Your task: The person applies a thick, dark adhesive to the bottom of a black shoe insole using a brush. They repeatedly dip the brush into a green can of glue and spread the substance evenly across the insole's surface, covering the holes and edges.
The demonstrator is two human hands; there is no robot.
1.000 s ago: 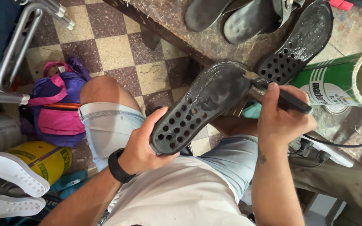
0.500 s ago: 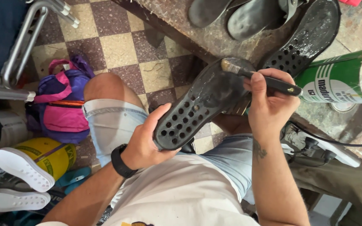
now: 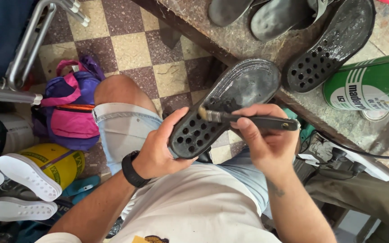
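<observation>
1. The left hand [image 3: 158, 150] grips the heel end of the black perforated rubber sole [image 3: 223, 110], held above the lap, off the desk [image 3: 248, 40].
2. The sole's long axis runs from the left hand up-right toward the desk edge.
3. The right hand [image 3: 264, 139] pinches a black-handled brush [image 3: 248, 119], bristles touching the sole's middle.

At the upper right of the frame I see a worn stone bench [image 3: 248, 38]. On it lie two dark soles [image 3: 257, 15], a black perforated sole [image 3: 332, 45] and a green can [image 3: 368, 85] on its side.

I also see a checkered floor [image 3: 131, 49] at upper left, carrying a pink and purple backpack [image 3: 68, 112].
</observation>
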